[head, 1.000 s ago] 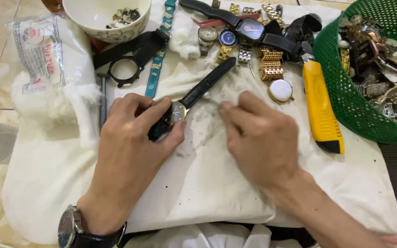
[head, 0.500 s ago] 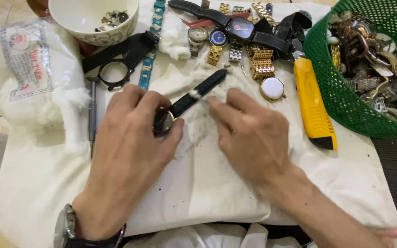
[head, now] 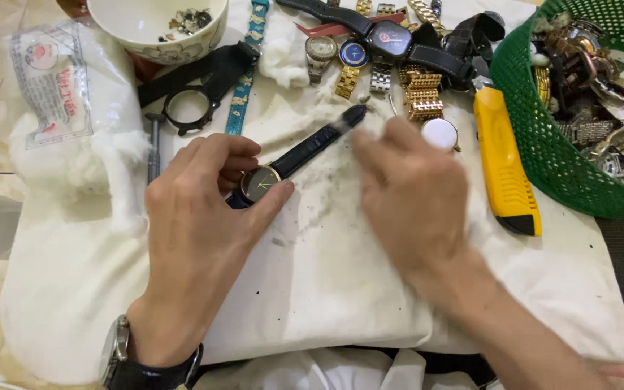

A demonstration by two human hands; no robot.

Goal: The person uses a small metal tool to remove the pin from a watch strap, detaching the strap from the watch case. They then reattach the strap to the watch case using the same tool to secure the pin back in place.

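White cloth (head: 341, 289) covers the surface under your hands, smudged grey near the middle.

Item: dark-dial watch (head: 260, 183) with a dark strap, lying on the cloth just left of centre, strap running up and to the right. Your left hand (head: 200, 224) pinches its case between thumb and fingers, grip closed on it. A wristwatch (head: 120, 354) sits on that wrist.

Item: your right hand (head: 413, 198), blurred, palm down just right of the strap's far end. Whether its fingers hold anything, you cannot tell.

Item: yellow utility knife (head: 505, 162), flat on the cloth beside your right hand, next to the basket.

Item: green mesh basket (head: 536, 144), upper right, heaped with watch parts and metal bands.

Item: row of loose watches and bracelets (head: 370, 54), gold, silver and black, along the top edge.

Item: white bowl (head: 157, 29), upper left, small parts inside.

Item: empty black watch case with strap (head: 196, 90), and a blue patterned strap (head: 243, 79) beside it.

Item: cotton wadding in a plastic wrapper (head: 66, 123), far left, with a small screwdriver (head: 154, 144) just beside it.
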